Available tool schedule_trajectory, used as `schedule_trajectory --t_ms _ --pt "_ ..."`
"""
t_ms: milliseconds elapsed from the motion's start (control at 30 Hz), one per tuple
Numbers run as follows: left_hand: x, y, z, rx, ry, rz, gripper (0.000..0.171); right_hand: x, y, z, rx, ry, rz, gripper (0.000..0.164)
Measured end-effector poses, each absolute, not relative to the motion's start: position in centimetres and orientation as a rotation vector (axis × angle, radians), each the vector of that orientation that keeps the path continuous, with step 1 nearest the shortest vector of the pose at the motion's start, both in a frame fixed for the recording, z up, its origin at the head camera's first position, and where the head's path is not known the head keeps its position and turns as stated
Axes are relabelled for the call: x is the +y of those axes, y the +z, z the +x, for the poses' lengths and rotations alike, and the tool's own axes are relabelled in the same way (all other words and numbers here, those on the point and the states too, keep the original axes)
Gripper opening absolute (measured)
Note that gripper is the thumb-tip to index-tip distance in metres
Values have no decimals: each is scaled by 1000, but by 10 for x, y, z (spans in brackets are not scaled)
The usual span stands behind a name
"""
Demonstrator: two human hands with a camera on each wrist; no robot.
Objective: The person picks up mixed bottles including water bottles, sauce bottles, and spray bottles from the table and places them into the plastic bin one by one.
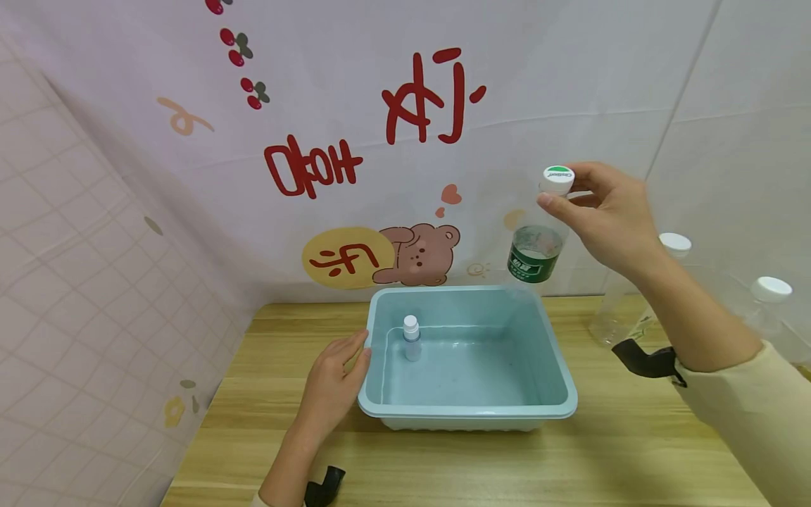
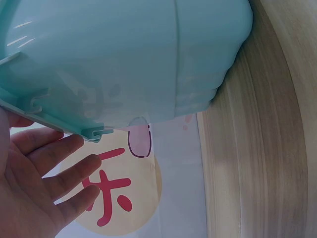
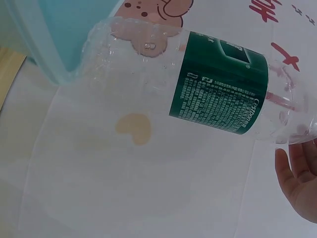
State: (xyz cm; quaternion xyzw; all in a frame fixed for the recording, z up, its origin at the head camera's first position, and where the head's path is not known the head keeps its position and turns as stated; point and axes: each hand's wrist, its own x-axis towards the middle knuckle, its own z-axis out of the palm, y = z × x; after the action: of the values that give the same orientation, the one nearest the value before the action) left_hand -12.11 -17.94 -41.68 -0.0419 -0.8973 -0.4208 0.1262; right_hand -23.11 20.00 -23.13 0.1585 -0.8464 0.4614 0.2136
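My right hand [image 1: 605, 208] grips a clear plastic bottle [image 3: 133, 74] at its neck, just under the white cap. The bottle has a green label [image 1: 535, 252] and hangs tilted above the far right corner of a light blue plastic basin [image 1: 469, 410]. My left hand [image 1: 336, 373] touches the basin's left rim; in the left wrist view its fingers [image 2: 67, 176] are spread and fairly straight beside the rim's underside. Inside the basin, toward the left, stands a small bottle [image 1: 412, 339] with a white cap. The right wrist view cuts off the held bottle's cap.
Two more clear bottles with white caps stand at the right, one partly behind my right forearm [image 1: 674, 243] and another farther right [image 1: 771, 290]. The basin sits on a wooden table [image 1: 253, 394]. A printed white cloth [image 1: 538, 84] hangs behind it.
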Motion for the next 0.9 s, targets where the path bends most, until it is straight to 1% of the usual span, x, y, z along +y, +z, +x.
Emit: schedule_trajectory --t_ms 567,900 --pt "-180 -417 -122 -2623 -1215 -115 43 168 -237 -228 -2393 1328 519 42" --pt "-180 -416 -122 -2618 -1223 -119 42 149 -245 -225 -2411 1355 637 39"
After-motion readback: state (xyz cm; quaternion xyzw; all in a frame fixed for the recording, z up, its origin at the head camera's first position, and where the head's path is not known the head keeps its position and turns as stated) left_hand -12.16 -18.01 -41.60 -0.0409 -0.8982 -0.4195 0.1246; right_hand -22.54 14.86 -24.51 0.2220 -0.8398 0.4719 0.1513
